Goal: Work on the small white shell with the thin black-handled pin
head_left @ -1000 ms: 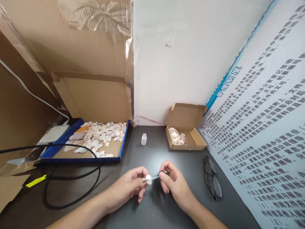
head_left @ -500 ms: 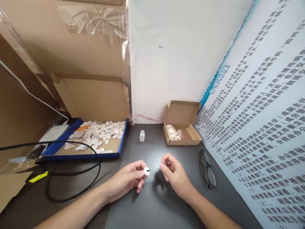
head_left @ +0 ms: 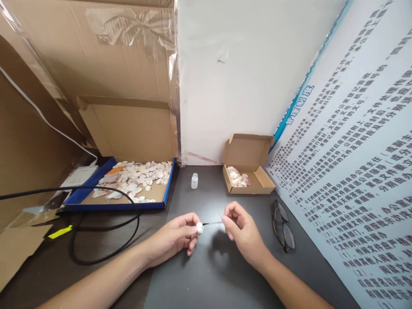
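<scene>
White is the small shell [head_left: 200,228] in front of you, and it sits at the fingertips of your left hand [head_left: 180,236], a little above the black mat [head_left: 193,283]. The thumb and the forefinger of this hand are pressed together on the shell, and the other fingers are curled below. Your right hand [head_left: 241,227] is at 3 o'clock from the shell. Its thumb and fingertips are clamped on a thin tool [head_left: 215,222], which has a pale grey shaft and a dark tip. The tool lies almost level and points to 9 o'clock, with the tip at the edge of the shell; if it really touches, I cannot tell.

At 12 o'clock from the shell a small clear bottle [head_left: 194,181] stands upright, with a pale label. Between 1 and 2 o'clock there is a small cardboard box [head_left: 249,190], its lid raised; some shells [head_left: 236,177] lie in its left part. At 3 o'clock, beyond your right hand, you have a pair of glasses [head_left: 282,227], folded or open I cannot say surely.

At 10 o'clock is a blue-edged tray [head_left: 112,206], also with raised lid, where many pale shells are spread, and an orange piece [head_left: 116,170] lies among them. A black cable [head_left: 96,187] passes in front of this tray and makes loops near 9 o'clock. Further to 9 o'clock lies a yellow strip [head_left: 60,231].
</scene>
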A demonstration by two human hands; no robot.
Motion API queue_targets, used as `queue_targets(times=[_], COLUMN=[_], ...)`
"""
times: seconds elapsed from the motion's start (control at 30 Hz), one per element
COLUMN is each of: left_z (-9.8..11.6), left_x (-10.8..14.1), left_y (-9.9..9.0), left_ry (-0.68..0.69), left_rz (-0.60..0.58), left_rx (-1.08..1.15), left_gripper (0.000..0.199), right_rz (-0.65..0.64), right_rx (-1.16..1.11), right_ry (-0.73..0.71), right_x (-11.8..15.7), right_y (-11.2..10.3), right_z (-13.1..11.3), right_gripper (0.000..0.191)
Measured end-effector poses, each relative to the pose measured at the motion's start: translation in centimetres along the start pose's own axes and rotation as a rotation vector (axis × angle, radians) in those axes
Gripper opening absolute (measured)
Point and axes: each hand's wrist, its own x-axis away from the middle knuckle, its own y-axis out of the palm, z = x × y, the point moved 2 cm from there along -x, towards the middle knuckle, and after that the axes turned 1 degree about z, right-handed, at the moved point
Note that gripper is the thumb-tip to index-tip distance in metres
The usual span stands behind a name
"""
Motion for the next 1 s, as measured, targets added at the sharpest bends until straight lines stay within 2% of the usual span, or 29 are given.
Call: queue_targets(times=[0.17,0.43,0.63,1.0], left_z=[-0.03,0.17,0.07,0.27], left_x=[0.07,0.15,0.11,0.11], left_y=[-0.02,0.08,-0.18,-0.24], left_ry=[0.003,-0.023,-0.037,-0.058], left_rz=[0.012,0.035,0.024,0.020], left_rx=[0.003,0.020,0.045,0.072], left_gripper=[0.023,0.021,0.018,0.013], right_rz=[-0.005,-0.010,0.006,0.007], right_rx=[0.120,0.085,0.175,0.096], right_ry=[-0.036,-0.051,-0.053,-0.005], right_x=[0.28,0.55,0.60,0.64], right_y=[0.15,-0.28,-0.27,-0.71], right_z=[-0.64,-0.75,-0.85,-0.11], right_gripper=[0.018,0.015,0.017,0.019])
